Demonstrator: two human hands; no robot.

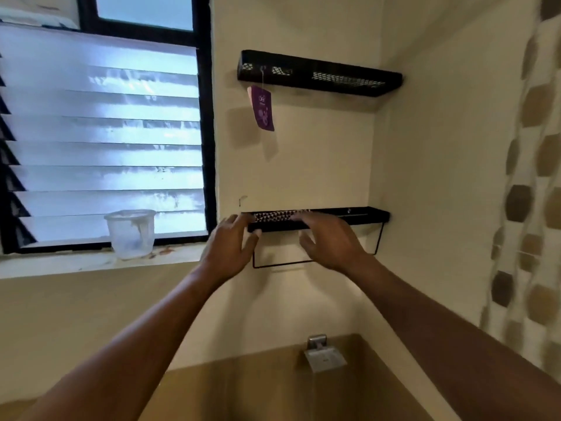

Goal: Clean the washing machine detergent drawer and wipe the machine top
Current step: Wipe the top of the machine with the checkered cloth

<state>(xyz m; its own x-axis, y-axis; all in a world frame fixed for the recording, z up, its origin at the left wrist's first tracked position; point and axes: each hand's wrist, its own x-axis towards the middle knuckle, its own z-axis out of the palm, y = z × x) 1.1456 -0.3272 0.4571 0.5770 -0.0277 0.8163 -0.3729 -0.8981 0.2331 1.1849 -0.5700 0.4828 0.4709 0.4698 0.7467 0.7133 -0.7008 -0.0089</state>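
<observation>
Centre frame: left hand and right hand, fingers spread and gripping nothing, reach the lower shelf front, presumably to fetch cleaning supplies.

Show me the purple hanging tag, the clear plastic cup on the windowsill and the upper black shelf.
purple hanging tag (263,109), head view, middle of the card.
clear plastic cup (131,235), head view, its front wall.
upper black shelf (343,76), head view, its mesh front.

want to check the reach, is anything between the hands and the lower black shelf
Nothing visible stands between them. The left hand and the right hand are both at the front edge of the lower shelf, fingers stretched toward it.
</observation>
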